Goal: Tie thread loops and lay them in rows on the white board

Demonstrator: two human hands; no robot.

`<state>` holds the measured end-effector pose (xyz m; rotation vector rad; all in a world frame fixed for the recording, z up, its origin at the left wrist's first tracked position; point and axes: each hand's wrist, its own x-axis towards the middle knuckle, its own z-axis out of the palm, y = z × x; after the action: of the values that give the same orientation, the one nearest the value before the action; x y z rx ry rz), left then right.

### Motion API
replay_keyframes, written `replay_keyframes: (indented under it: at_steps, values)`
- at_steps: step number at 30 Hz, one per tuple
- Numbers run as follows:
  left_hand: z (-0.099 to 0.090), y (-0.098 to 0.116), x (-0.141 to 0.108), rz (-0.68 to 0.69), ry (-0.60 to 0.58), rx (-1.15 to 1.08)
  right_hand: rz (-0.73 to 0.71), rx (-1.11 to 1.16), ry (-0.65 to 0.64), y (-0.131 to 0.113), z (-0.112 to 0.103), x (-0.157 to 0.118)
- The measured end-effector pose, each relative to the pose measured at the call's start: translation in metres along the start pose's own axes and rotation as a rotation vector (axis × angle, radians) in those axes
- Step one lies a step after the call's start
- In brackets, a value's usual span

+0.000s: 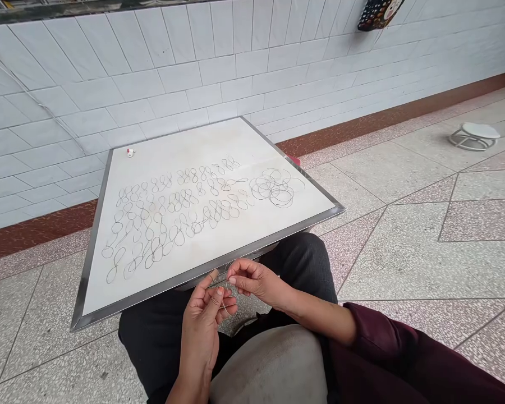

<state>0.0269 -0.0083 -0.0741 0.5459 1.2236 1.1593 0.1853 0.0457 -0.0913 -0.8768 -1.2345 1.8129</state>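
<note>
A thin wire loop point(224, 306) is pinched between the thumb and fingers of my left hand point(208, 311), just off the table's front edge. Close beside it on the right, my right hand point(252, 279) grips the same thin wire with its thumb and forefinger. Beyond my hands, rows of wire twisted into figure-eight shapes point(179, 233) lie on the white table point(219, 137). A loose heap of round wire loops point(278, 188) rests at the table's right side.
A small white and red object point(130, 152) sits near the table's far left corner. The table stands against a tiled wall point(164, 92). A white round stool point(474, 134) is on the floor at far right. A patterned bag point(374, 14) hangs on the wall.
</note>
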Motion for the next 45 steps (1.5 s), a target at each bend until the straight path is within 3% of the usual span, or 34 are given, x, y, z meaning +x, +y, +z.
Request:
replay_keyframes:
  at_steps: [10,17,26,40,45]
  values:
    - [0.003,0.002,-0.004,0.118,0.033,0.133,-0.06,-0.022,-0.029,0.009,-0.001,0.002]
    - [0.007,0.006,-0.005,0.111,0.056,0.19,-0.217,-0.015,-0.01,0.013,-0.002,0.004]
    - [0.004,0.001,0.0,0.107,0.011,0.257,-0.155,0.136,-0.039,0.023,-0.001,0.01]
    - [0.006,0.013,0.0,-0.027,-0.039,0.245,-0.03,0.074,-0.24,0.02,-0.009,0.012]
    - [0.008,0.009,0.002,-0.011,-0.054,0.232,-0.026,0.063,-0.243,0.021,-0.011,0.013]
